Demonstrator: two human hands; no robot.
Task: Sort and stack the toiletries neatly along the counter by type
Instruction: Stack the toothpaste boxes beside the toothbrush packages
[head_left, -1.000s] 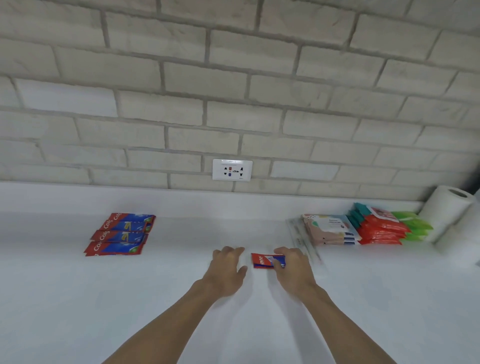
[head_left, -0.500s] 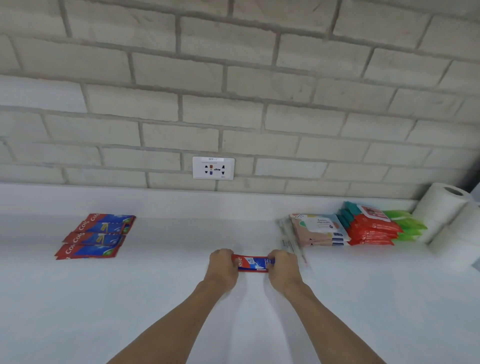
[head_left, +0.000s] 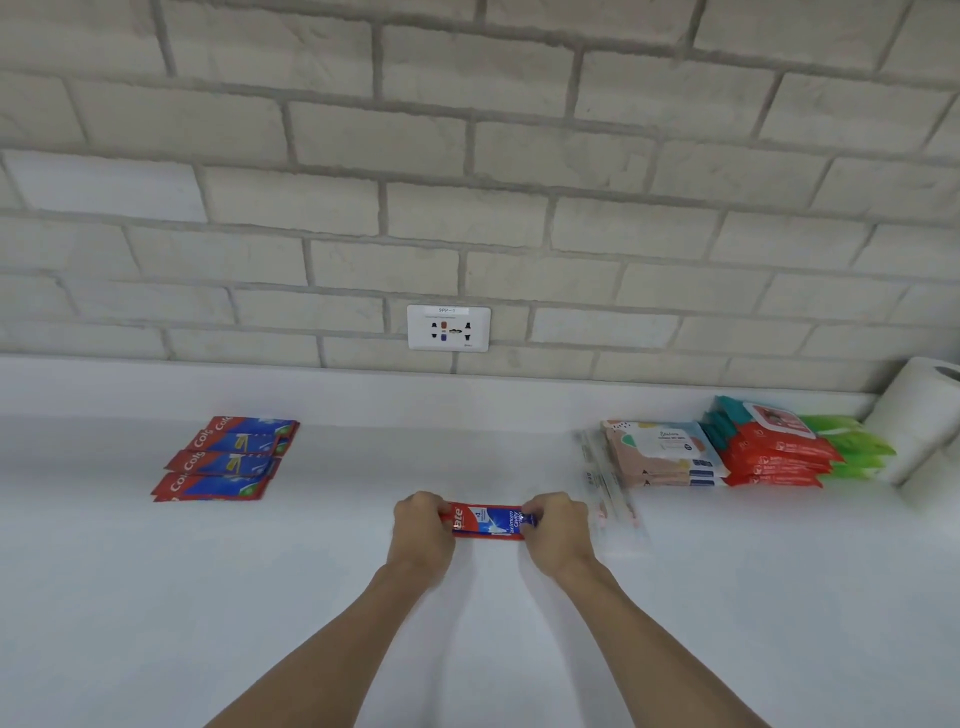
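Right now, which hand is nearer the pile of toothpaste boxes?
Left. The left hand is right of the pile; the right hand is farther right, past the held box.

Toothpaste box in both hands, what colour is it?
Red toothpaste box with a blue-and-white panel; head view.

To your left, open counter runs up to the toothpaste boxes; clear packets and wipes packs stand close on your right.
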